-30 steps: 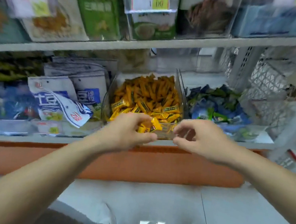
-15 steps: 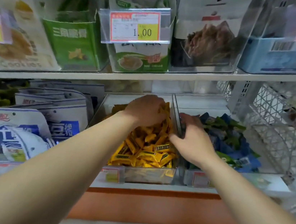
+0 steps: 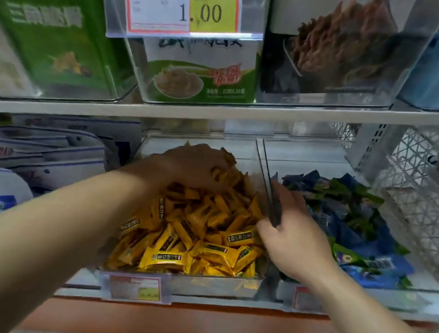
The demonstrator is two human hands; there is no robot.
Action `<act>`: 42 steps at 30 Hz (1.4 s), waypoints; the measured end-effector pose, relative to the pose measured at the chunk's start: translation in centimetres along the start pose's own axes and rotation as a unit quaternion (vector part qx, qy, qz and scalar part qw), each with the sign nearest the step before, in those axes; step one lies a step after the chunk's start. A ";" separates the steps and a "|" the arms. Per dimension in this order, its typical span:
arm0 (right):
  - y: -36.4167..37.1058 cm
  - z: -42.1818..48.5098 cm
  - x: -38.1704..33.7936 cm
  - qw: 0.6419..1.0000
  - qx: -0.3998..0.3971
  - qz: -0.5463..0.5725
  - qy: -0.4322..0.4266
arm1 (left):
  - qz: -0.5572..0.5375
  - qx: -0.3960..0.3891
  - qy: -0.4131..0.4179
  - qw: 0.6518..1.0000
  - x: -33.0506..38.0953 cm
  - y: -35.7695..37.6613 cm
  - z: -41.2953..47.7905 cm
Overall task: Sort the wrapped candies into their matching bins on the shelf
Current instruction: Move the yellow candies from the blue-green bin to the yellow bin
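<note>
**Hands in the candy bins**

Yellow wrapped candies (image 3: 192,235) fill a clear plastic bin (image 3: 211,282), close under the white upper shelf (image 3: 219,116). The left hand (image 3: 196,166) lies palm-down on the rear of the heap, fingers buried, so the grip cannot be told. The right hand (image 3: 295,240) straddles the clear divider wall (image 3: 264,166), fingers apart, beside the blue and green wrapped candies (image 3: 346,211).

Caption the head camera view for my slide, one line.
Left hand on the yellow candies in their clear bin; right hand at the divider beside blue and green candies.

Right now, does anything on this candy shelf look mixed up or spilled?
Nothing stands out. Yellow candies fill the middle bin, blue and green ones the right bin; I see no strays in either.
</note>
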State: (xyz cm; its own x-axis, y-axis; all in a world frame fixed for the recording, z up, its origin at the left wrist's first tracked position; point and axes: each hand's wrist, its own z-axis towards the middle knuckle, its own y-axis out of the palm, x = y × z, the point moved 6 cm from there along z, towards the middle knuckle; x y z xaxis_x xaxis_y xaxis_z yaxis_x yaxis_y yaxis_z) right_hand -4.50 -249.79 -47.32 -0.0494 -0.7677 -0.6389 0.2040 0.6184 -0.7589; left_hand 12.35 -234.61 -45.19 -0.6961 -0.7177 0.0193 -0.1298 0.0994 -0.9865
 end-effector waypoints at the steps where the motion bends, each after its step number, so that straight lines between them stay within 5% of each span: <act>1: 0.0 0.0 0.0 1.000 -0.001 -0.001 0.000 | -0.010 0.001 -0.005 1.000 -0.8 -0.1 -0.5; 12: 0.4 0.0 0.0 1.000 -0.007 -0.009 0.013 | -0.086 0.022 -0.046 0.995 -1.4 -2.1 -2.2; 17: 0.5 0.0 -0.1 0.999 -0.009 -0.024 0.019 | -0.162 0.175 -0.134 0.962 -2.2 -2.6 -7.7; 20: 0.5 0.0 -0.4 0.999 -0.009 -0.047 0.019 | -0.151 0.126 -0.216 0.956 -1.6 1.2 -10.3; 24: 0.1 -0.2 -1.0 0.996 -0.004 -0.091 0.010 | -0.069 0.132 -0.196 0.969 0.8 3.5 -8.3; 28: -0.5 -0.7 -1.7 0.991 0.012 -0.135 0.005 | -0.163 0.123 -0.164 0.965 1.5 2.5 -5.7; 31: -2.1 -1.4 -3.8 0.972 0.106 -0.200 -0.067 | -0.291 0.179 -0.161 0.926 0.8 0.2 -7.4; 34: -2.2 -2.6 -7.6 0.951 0.160 -0.172 -0.202 | -0.226 0.278 -0.162 0.919 0.9 -1.0 -13.1; 37: 1.8 -3.5 -9.9 0.950 0.097 -0.180 -0.238 | -0.181 0.234 -0.152 0.943 2.5 1.5 -17.4; 42: 7.4 -1.0 -7.4 0.955 -0.090 -0.245 -0.141 | -0.096 0.127 -0.169 0.973 3.1 5.2 -17.6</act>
State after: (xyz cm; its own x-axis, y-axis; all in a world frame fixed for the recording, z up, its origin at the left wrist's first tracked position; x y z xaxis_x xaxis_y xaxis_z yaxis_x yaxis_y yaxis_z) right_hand -3.60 -239.37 -48.38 0.1742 -0.9713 -0.1620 0.0516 0.1733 -0.9835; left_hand -2.90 -224.20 -47.42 -0.3982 -0.8965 0.1944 -0.0253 -0.2011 -0.9792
